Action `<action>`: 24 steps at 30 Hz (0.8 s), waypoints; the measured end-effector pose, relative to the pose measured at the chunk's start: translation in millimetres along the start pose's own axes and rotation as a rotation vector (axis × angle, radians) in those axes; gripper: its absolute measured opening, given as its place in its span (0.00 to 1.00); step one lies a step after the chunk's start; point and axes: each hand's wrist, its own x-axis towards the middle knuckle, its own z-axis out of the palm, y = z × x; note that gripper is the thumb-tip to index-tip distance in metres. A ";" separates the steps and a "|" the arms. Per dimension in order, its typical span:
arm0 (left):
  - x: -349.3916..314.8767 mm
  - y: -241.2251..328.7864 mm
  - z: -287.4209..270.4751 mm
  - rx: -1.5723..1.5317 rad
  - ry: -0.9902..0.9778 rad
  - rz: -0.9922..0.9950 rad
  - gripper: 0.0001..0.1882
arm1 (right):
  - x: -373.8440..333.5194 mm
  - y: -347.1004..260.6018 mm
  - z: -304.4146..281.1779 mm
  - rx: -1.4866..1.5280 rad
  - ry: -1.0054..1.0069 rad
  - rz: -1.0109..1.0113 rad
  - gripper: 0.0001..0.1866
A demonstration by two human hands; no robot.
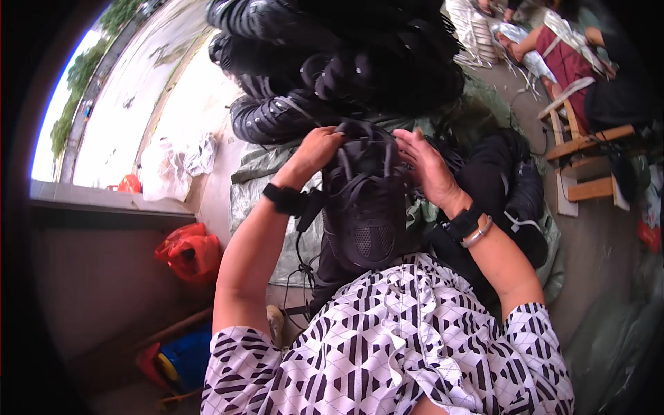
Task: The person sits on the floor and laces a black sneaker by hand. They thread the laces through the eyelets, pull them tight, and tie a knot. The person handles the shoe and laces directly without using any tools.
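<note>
A black lace-up sneaker (pixel 363 207) rests on my lap, its toe with a mesh patch pointing toward me and its opening facing away. My left hand (pixel 319 151) is closed on the sneaker's collar at the left side, with thumb and fingertips at the edge. On the other side, my right hand (pixel 430 169) has its fingers stretched out alongside the collar; I cannot tell whether they touch it. The laces are threaded through the upper. Dark straps with small devices circle both wrists, and a bracelet is on the right one.
Beyond the sneaker rises a pile of black shoes (pixel 346 62) on a green woven sheet (pixel 259 183). A red plastic bag (pixel 190 252) lies at left below a ledge. To the right stands a wooden stool (pixel 588 166), near other people. Dark cords hang beside my left leg.
</note>
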 end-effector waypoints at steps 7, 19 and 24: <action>-22.2 71.6 -13.1 -1.459 -0.027 -0.539 0.35 | -12.7 -19.1 2.4 0.187 -0.140 0.219 0.26; -172.9 131.4 -2.4 -2.037 -0.075 -0.019 0.61 | -46.5 -77.0 84.4 -0.284 -0.597 0.053 0.59; -207.0 142.1 21.0 -1.884 0.066 -0.174 0.49 | -29.6 -48.9 102.8 -0.410 -0.651 0.088 0.46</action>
